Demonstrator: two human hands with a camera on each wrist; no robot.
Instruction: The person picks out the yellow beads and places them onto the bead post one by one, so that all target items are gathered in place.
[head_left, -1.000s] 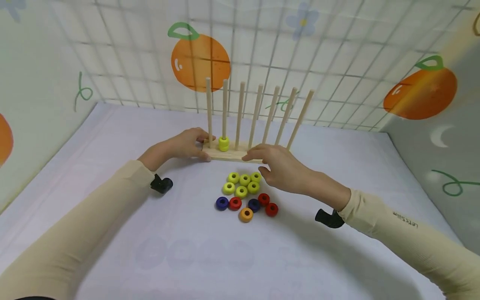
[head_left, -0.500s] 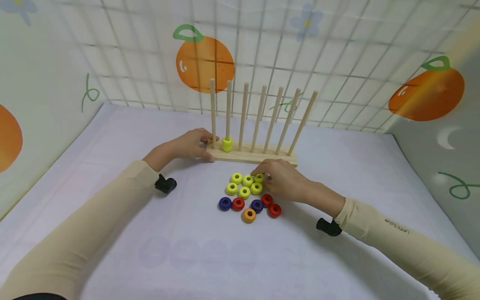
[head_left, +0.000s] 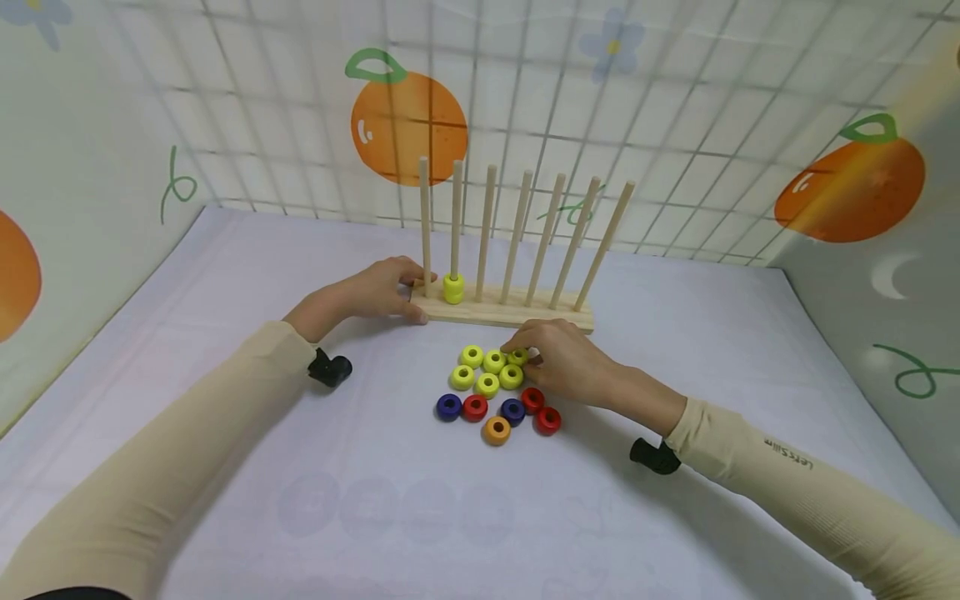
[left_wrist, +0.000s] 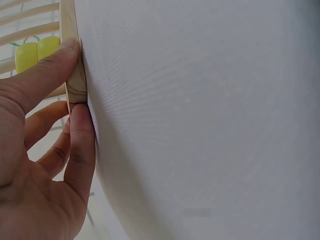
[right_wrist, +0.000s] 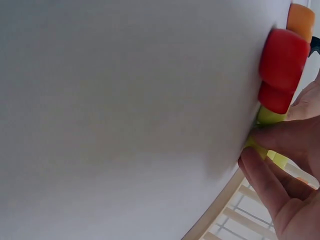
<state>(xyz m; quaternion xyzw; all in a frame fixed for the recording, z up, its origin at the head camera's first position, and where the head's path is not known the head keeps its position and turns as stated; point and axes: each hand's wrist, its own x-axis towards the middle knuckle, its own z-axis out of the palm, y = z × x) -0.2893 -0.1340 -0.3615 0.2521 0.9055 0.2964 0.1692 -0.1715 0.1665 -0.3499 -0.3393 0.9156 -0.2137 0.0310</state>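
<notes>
A wooden peg rack (head_left: 510,314) with several upright pegs stands at the back of the table. My left hand (head_left: 378,290) grips its left end, the thumb on the front and the fingers round the end and behind, as the left wrist view shows. Stacked yellow beads (head_left: 453,289) sit low on the second peg from the left. In front of the rack, my right hand (head_left: 573,360) pinches a yellow ring bead (right_wrist: 257,147) between thumb and fingers, at the right back of a yellow cluster. The fingers partly cover that bead. Other yellow beads (head_left: 487,385) lie beside it.
Nearer the front lie blue beads (head_left: 448,407), red beads (head_left: 548,421) and an orange bead (head_left: 497,431). A white cloth (head_left: 360,433) covers the table. Behind the rack rises a wire grid (head_left: 517,100) with a printed sheet.
From above the rack's front edge, my right hand has come down and toward me to a yellow bead, then stayed there pinching it. My left hand keeps its hold on the rack.
</notes>
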